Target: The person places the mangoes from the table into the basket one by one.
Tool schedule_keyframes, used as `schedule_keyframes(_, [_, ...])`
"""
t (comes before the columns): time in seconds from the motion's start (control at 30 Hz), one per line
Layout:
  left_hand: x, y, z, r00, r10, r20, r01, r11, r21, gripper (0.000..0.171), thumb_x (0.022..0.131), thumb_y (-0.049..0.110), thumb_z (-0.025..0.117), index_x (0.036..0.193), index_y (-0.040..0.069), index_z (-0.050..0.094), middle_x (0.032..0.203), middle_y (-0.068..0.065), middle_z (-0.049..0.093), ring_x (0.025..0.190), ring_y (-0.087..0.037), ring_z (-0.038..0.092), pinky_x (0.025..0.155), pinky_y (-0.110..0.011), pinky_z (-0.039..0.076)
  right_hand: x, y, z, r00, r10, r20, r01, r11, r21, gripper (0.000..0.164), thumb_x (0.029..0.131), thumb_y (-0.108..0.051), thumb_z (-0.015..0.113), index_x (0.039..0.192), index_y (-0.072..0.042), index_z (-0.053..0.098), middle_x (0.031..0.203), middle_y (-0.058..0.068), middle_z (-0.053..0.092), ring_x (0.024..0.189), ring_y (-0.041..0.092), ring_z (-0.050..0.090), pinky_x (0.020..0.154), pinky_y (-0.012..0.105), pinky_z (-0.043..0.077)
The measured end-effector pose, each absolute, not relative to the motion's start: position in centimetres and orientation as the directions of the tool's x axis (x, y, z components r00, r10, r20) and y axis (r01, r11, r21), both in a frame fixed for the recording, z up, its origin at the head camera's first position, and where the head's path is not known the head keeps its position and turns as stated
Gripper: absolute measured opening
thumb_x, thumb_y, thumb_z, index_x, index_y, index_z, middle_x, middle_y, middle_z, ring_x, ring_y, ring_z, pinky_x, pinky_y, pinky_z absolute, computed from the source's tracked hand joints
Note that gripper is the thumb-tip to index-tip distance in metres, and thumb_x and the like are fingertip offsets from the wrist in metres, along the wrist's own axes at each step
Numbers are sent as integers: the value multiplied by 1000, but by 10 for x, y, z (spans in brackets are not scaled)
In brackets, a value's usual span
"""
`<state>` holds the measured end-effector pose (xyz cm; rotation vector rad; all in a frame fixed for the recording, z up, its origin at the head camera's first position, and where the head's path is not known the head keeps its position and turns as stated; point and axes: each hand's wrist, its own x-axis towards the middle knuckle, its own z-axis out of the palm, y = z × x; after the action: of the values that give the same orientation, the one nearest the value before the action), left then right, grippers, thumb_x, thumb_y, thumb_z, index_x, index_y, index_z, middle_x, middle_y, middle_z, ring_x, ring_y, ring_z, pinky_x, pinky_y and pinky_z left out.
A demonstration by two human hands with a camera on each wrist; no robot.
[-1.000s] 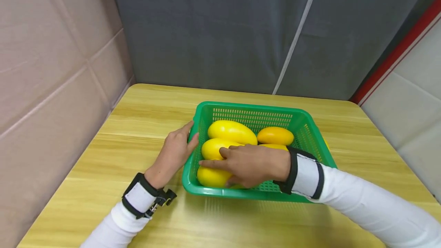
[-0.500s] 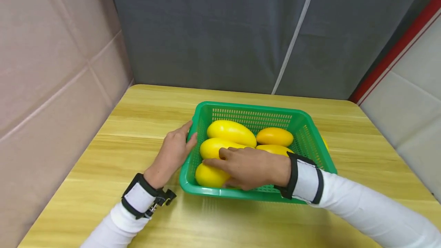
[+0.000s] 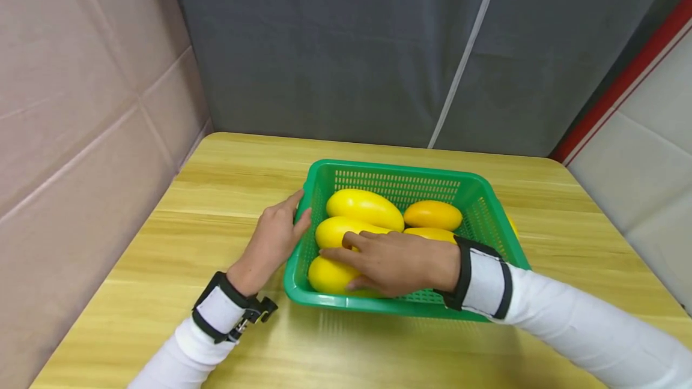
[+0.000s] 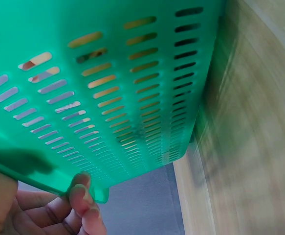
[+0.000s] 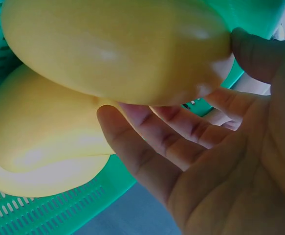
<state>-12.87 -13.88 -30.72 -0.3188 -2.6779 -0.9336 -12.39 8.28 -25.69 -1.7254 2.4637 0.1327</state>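
Note:
A green slotted plastic basket [image 3: 400, 167] holds several yellow mangoes. My left hand [image 3: 273, 239] grips its left rim; in the left wrist view the fingers [image 4: 78, 196] curl against the rim's edge. Inside the basket, my right hand [image 3: 397, 260] lies over the front-left mango [image 3: 330, 275]. The right wrist view shows the thumb at one side of this mango [image 5: 118, 49] and the fingers along the other. Behind it lie a second mango [image 3: 337, 233] and a long one [image 3: 364, 209]. Much of the front mango is hidden under the hand in the head view.
A more orange mango [image 3: 432, 215] and another mango [image 3: 429, 233] lie in the basket's right half. Something yellow [image 3: 513, 228] shows just outside the right wall. The basket stands on a wooden table [image 3: 189, 227], with a grey curtain [image 3: 324, 47] behind.
My right index finger, stretched out straight over the front mango a second ago, has drawn in slightly. The right wrist has shifted a little to the right. My left hand keeps to the rim.

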Motion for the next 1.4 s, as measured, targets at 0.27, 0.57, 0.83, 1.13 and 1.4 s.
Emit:
schedule_keyframes(0.27, [-129, -138, -307, -931, 114, 346, 302, 771, 561, 49, 93, 20, 53, 132, -9, 44, 88, -17, 66, 66, -14, 60, 52, -22, 52, -124, 85, -251, -358, -916, -181, -929, 369, -30, 62, 92, -50, 44, 145, -20, 29, 104, -1, 51, 81, 11, 48, 63, 23, 49])
schedule_keyframes(0.57, [-128, -138, -307, -926, 110, 360, 310, 767, 562, 49, 93, 20, 53, 131, -9, 44, 82, -14, 65, 62, -13, 57, 49, -21, 49, -134, 116, -219, -484, -866, -126, -868, 493, -53, 61, 93, -40, 49, 147, -23, 26, 118, 2, 50, 87, 12, 48, 67, 25, 50])
schedule_keyframes(0.83, [-128, -138, -308, -924, 114, 366, 321, 752, 576, 48, 93, 19, 53, 131, -10, 44, 80, -13, 64, 60, -11, 56, 48, -20, 49, -151, 169, -208, -592, -804, 56, -806, 592, -28, 59, 91, -30, 57, 144, -17, 34, 122, 5, 49, 80, 12, 53, 63, 27, 50])
schedule_keyframes(1.13, [-128, -146, -308, -921, 101, 376, 311, 772, 555, 49, 92, 18, 54, 131, -10, 44, 72, -10, 61, 54, -10, 52, 45, -21, 47, -180, 234, -205, -746, -651, 138, -665, 741, -95, 54, 90, -18, 58, 139, -7, 38, 121, 15, 48, 75, 17, 55, 63, 33, 51])
schedule_keyframes(1.4, [-127, -151, -310, -925, 98, 366, 301, 777, 553, 48, 92, 17, 54, 130, -11, 44, 64, -5, 54, 48, -10, 45, 40, -22, 43, -210, 272, -231, -833, -551, 40, -550, 820, -158, 52, 90, -17, 58, 132, 8, 40, 116, 31, 51, 92, 36, 56, 74, 49, 50])
